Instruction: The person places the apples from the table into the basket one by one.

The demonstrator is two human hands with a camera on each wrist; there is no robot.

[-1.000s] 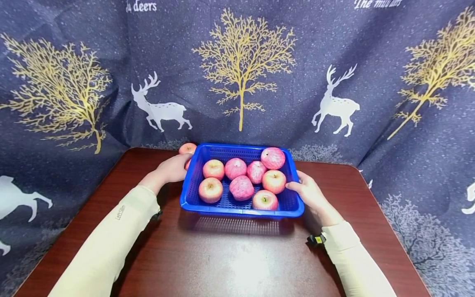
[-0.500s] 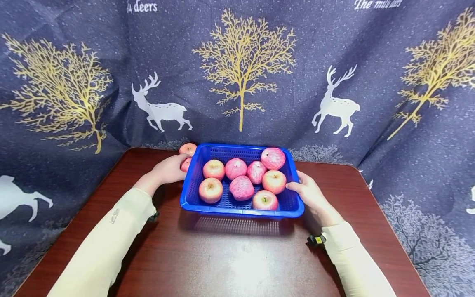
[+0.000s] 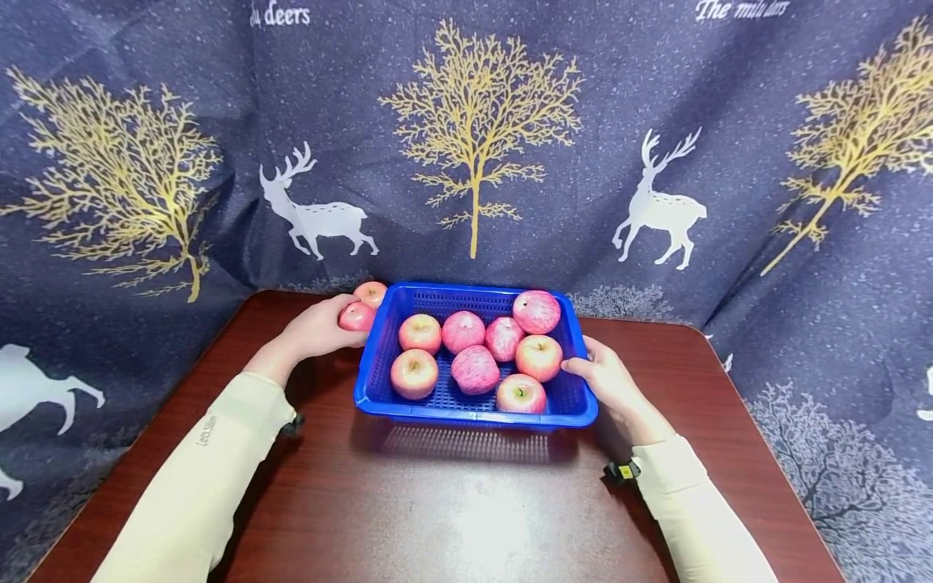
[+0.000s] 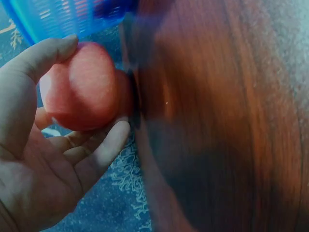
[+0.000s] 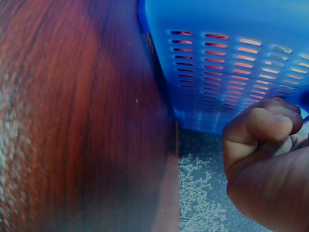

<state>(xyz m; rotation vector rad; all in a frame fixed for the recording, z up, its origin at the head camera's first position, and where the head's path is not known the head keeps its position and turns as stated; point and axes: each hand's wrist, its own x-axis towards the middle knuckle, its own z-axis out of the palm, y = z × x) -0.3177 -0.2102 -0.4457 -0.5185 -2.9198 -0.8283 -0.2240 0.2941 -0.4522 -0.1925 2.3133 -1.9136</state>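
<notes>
A blue slotted plastic basket (image 3: 466, 409) sits on the dark wooden table (image 3: 452, 502) and holds several pink-red apples (image 3: 475, 368). My left hand (image 3: 321, 328) grips one apple (image 3: 357, 317) just outside the basket's left wall, lifted a little; in the left wrist view the apple (image 4: 84, 87) sits between thumb and fingers. Another apple (image 3: 372, 291) lies on the table behind it, by the basket's far left corner. My right hand (image 3: 608, 376) holds the basket's right rim, fingers curled against the basket wall (image 5: 231, 72) in the right wrist view.
A dark blue cloth with gold trees and white deer (image 3: 659, 206) hangs behind and around the table. The table's near half is bare wood. The table's far edge (image 3: 291, 293) lies right behind the basket.
My left hand has closed round the apple beside the basket and raised it slightly up and back. The basket and the right hand have stayed put.
</notes>
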